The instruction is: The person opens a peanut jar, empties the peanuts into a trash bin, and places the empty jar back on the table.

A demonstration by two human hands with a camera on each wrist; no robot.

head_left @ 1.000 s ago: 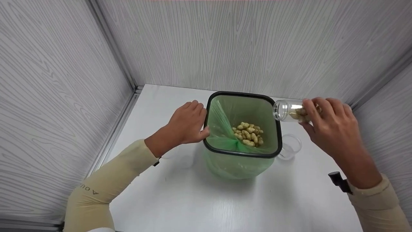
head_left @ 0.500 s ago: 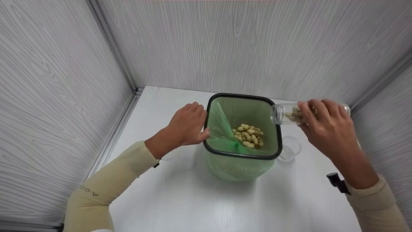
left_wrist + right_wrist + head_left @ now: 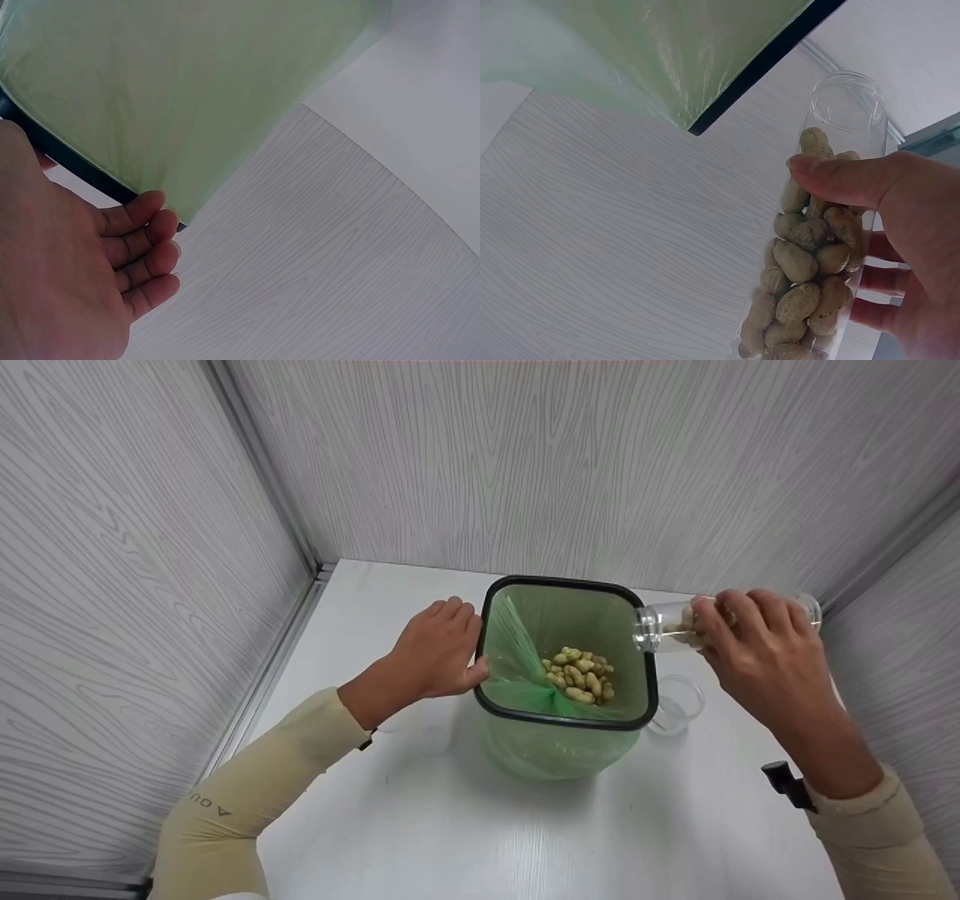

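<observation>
A bin lined with a green plastic bag and edged by a black rim stands mid-table. Several unshelled peanuts lie inside it. My left hand holds the bin's left rim, thumb at the front; in the left wrist view its fingers curl by the black edge. My right hand grips a clear jar lying nearly level, its uncapped mouth at the bin's right rim. Through the wall in the right wrist view, peanuts fill much of the jar, while the mouth end holds none.
A clear round lid is on the white table, right of the bin. Pale wood-grain panels enclose the back and both sides.
My right hand has shifted slightly left, bringing the jar's mouth to the bin's rim; the jar's base now shows behind the hand. The left hand keeps its place.
</observation>
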